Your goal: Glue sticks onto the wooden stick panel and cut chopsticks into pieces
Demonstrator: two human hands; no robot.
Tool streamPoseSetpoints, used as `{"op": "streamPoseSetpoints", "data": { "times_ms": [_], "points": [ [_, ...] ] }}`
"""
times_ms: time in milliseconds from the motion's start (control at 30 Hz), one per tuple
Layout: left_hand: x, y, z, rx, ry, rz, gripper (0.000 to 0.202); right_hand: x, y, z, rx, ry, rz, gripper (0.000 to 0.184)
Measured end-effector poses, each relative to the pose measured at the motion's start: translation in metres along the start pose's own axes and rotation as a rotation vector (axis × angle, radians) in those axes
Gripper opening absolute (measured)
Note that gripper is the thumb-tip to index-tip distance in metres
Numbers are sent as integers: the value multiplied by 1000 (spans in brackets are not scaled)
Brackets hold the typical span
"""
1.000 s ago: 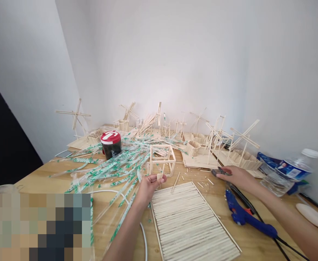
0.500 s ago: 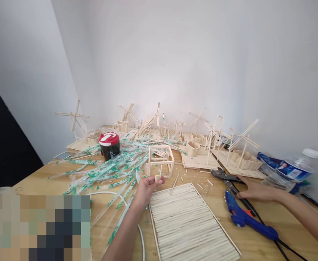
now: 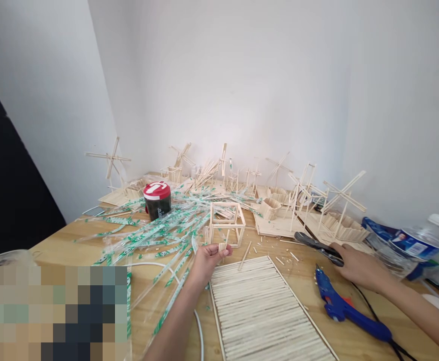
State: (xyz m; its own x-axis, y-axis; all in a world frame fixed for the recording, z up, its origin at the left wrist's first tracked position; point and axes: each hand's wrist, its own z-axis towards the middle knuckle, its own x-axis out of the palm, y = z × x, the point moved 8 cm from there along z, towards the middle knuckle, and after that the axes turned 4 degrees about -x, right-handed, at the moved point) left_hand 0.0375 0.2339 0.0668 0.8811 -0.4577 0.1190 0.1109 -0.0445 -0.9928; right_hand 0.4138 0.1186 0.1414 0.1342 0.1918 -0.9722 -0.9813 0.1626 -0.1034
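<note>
My left hand [image 3: 210, 260] is closed, its thumb and fingertips pinching several short wooden stick pieces [image 3: 223, 246] side by side. Just behind it stands an open cube frame of sticks [image 3: 227, 225]. A flat panel of wooden sticks laid in rows [image 3: 268, 306] lies in front, with one loose stick [image 3: 245, 255] over its far edge. At the right, my right hand [image 3: 355, 265] is closed around dark-handled pliers [image 3: 317, 245], partly hidden by the fingers. Nearer me than that hand, a blue glue gun [image 3: 349, 311] lies on the table.
Green-and-clear plastic wrappers [image 3: 155, 235] spread across the left beside a red-lidded dark cup [image 3: 158, 200]. Stick windmill models [image 3: 343, 193] line the back. A plastic bottle [image 3: 422, 240] lies at the right. A white cable [image 3: 199, 326] curves past my left forearm. Stick scraps [image 3: 279, 260] are scattered centrally.
My right hand has closed on the pliers and shifted them, their handles no longer spread beside the glue gun. My left hand keeps its pinch. The whole view has shifted slightly.
</note>
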Motion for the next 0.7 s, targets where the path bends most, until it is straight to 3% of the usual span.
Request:
{"op": "streamPoseSetpoints", "data": {
  "times_ms": [133,300,433,533,700],
  "points": [
    [0,0,0,14,12,6,19,-22,35,6,-101,-28,48,44],
    [1,2,2,18,38,15,23,-52,132,9,-357,-131,133,36],
    [3,2,2,28,57,13,27,-48,193,14,-475,-110,193,38],
    [4,-1,2,43,76,16,30,-35,213,19,-501,-101,206,46],
    [6,-10,0,55,104,10,35,-20,225,26,-541,-128,229,45]
  ]
}}
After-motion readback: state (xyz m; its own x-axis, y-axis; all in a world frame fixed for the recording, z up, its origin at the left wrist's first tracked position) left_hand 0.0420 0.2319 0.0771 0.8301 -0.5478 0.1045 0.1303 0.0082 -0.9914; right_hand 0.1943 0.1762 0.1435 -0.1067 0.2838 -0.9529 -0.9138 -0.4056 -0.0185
